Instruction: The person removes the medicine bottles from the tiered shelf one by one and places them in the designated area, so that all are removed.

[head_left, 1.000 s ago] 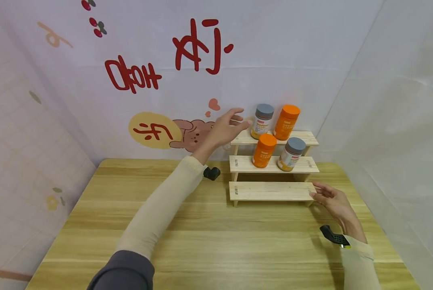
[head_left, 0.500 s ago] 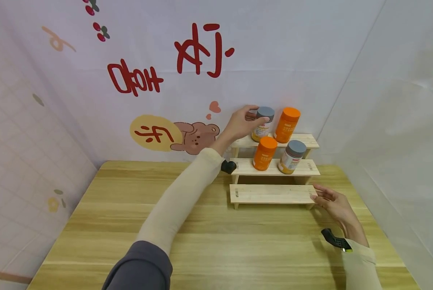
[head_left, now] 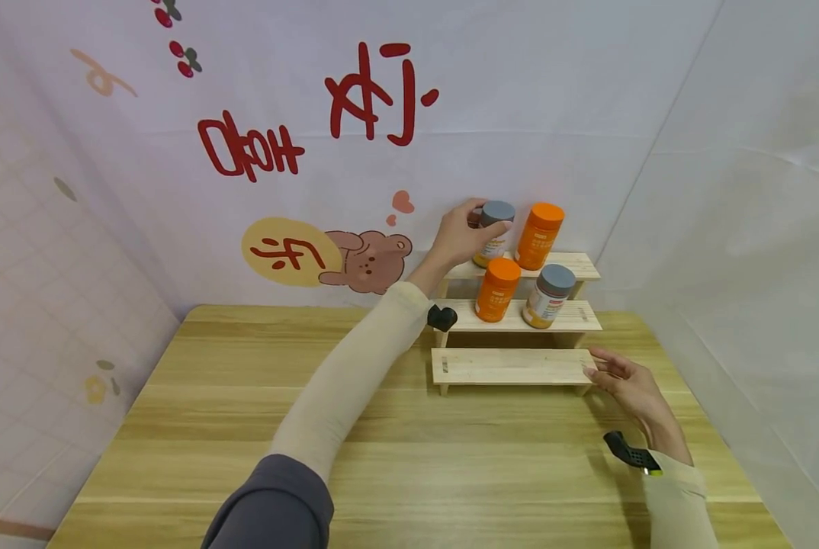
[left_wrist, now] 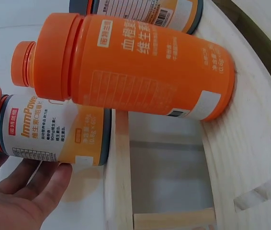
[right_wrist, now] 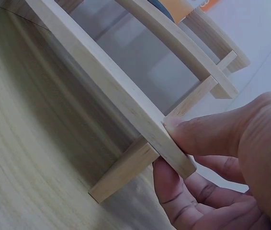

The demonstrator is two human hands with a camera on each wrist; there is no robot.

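My left hand holds a grey-lidded supplement bottle at the left of the top step of a wooden tiered shelf. In the left wrist view, the thumb lies at the lid of that bottle and the fingers curve round the other side. An orange bottle stands beside it. On the middle step are another orange bottle and another grey-lidded bottle. My right hand pinches the right end of the bottom step, thumb above the board and fingers below.
The shelf stands on a wood-grain table near its back edge. A white printed cloth wall rises close behind it, with another cloth wall at the right. The bottom step bears no bottles.
My left hand has moved right, from beside the grey-lidded bottle on the top step to a grip round it. My right hand stays on the bottom step's end.
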